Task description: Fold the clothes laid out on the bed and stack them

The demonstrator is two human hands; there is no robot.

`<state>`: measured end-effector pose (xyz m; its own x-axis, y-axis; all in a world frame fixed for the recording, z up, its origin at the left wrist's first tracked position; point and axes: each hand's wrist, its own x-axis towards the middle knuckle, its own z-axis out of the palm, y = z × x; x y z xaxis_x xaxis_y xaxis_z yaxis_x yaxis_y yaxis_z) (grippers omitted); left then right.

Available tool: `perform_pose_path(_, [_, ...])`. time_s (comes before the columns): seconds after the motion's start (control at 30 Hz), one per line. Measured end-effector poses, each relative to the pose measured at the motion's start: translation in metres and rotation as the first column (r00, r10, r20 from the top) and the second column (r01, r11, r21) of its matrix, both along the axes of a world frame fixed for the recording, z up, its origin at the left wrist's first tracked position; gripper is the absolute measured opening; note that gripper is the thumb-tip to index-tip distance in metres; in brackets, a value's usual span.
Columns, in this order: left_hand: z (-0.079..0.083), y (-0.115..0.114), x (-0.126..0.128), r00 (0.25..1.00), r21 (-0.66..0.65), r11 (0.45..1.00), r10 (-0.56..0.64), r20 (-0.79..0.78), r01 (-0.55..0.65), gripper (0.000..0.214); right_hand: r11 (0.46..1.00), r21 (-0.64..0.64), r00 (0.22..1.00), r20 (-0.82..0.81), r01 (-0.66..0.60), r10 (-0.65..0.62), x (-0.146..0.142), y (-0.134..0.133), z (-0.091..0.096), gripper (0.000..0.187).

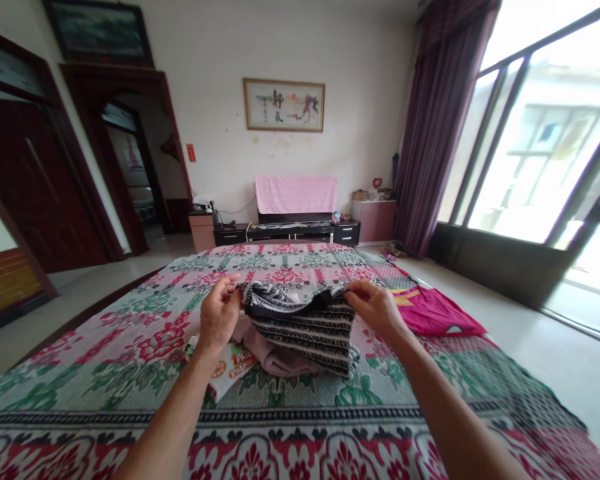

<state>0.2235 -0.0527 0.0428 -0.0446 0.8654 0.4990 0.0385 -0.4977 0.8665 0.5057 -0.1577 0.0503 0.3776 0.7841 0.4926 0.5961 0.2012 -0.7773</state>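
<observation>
A black-and-white patterned garment (305,327) is held up over the bed (105,373), its lower part draping onto a small pile. My left hand (219,315) pinches its upper left edge and my right hand (375,305) pinches its upper right edge, both closed on the cloth. Under it lies a pale pink garment (275,357), and beside that a white cloth with orange print (230,370).
A bright pink garment (435,310) lies on the bed's right side. The bed carries a red, green and white floral cover. Beyond stand a low TV cabinet (290,232) draped with a pink towel, a doorway on the left, and large windows with purple curtains on the right.
</observation>
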Motion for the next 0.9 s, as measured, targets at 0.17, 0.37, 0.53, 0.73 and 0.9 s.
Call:
perform_pose_path(0.17, [0.005,-0.024,0.011,0.919,0.088,0.984,-0.113,-0.379,0.157,0.052,0.991,0.041,0.992,0.037,-0.124,0.123,-0.022,-0.002,0.002,0.018])
perform_pose_path(0.37, [0.008,-0.053,0.031,0.693,0.239,0.895,-0.100,-0.714,0.376,0.053,0.977,0.038,0.970,0.138,-0.209,0.202,-0.052,-0.015,0.010,0.015])
perform_pose_path(0.53, [0.000,-0.057,0.041,0.642,0.190,0.890,-0.137,-0.755,0.413,0.028,0.959,-0.008,0.939,0.204,-0.282,0.278,-0.064,-0.019,0.011,0.015])
perform_pose_path(0.73, [0.009,-0.035,0.026,0.770,0.098,0.977,-0.087,-0.633,0.192,0.031,0.992,0.112,0.998,-0.021,-0.062,0.065,-0.021,0.009,-0.034,0.033])
perform_pose_path(0.9, [0.051,0.014,0.017,0.848,-0.113,0.982,-0.187,-0.495,0.150,0.035,0.985,0.007,0.974,-0.153,0.173,-0.170,0.021,0.024,-0.097,0.043])
